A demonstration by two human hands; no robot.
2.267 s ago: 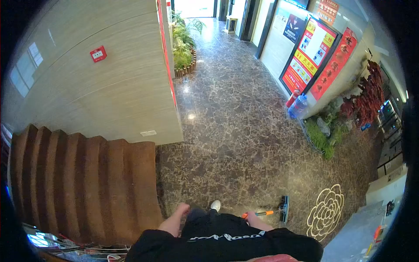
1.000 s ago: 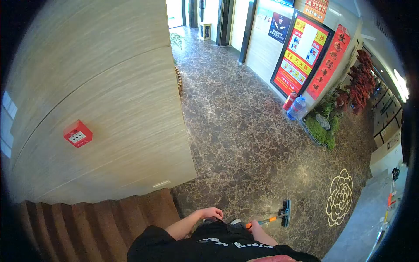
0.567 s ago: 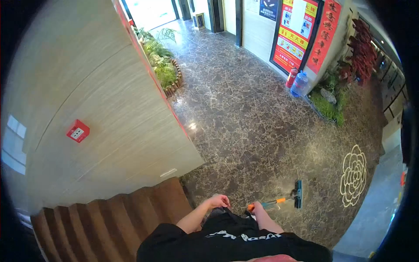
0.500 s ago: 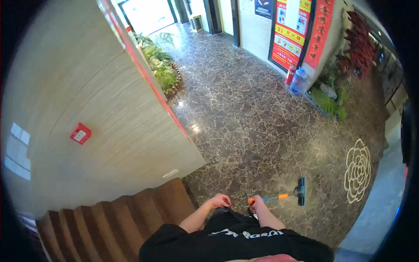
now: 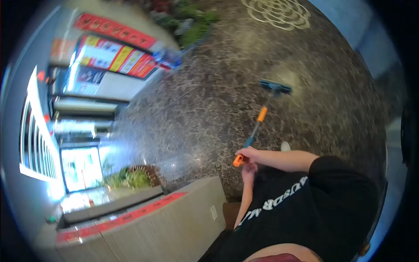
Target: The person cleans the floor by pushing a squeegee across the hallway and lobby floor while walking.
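Observation:
My right hand (image 5: 248, 153) is closed around the handle of a long-handled squeegee (image 5: 256, 131), close to its orange end grip. The shaft is grey and teal with a second orange collar, and it ends in a flat, wide teal head resting on the floor. Right beside it, just under the handle end, is my left hand (image 5: 248, 171). Its fingers are curled and partly hidden by the right hand, so what they hold, if anything, does not show.
Dark marbled floor (image 5: 196, 113) spreads ahead, with a pale flower design (image 5: 277, 13) inlaid. A low wall (image 5: 161, 222) stands at lower left. Greenery borders (image 5: 131, 178), a blue water bottle (image 5: 168, 59) and red wall posters (image 5: 118, 56) lie beyond. A light shoe (image 5: 285, 146) shows by my arm.
The view has swung round sharply and tilted. My left hand, earlier apart at the waist, is now up against the right hand by the handle end. The right hand keeps its grip.

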